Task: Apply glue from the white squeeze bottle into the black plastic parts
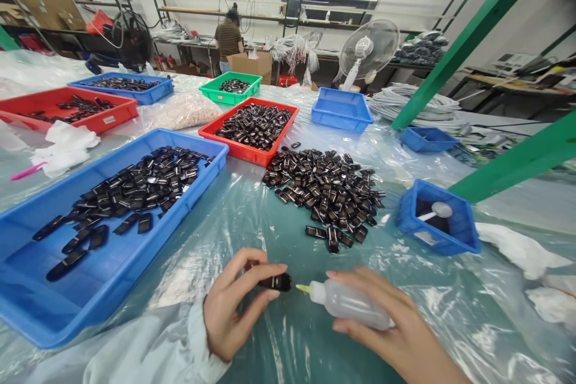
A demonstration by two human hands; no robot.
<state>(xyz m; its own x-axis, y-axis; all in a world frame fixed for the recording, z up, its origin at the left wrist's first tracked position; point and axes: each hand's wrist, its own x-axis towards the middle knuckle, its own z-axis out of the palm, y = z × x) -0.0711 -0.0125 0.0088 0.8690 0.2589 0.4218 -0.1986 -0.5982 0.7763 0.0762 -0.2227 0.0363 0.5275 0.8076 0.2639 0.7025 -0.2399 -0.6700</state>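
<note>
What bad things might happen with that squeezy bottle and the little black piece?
1. The squeeze bottle in the right hand points its yellow tip right at the small black part; too hard a squeeze might put liquid on the left hand's fingers or the plastic sheet.
2. The part is pinched only by fingertips, so it might slip.
3. A drip might reach the loose pile of parts nearby.
</note>
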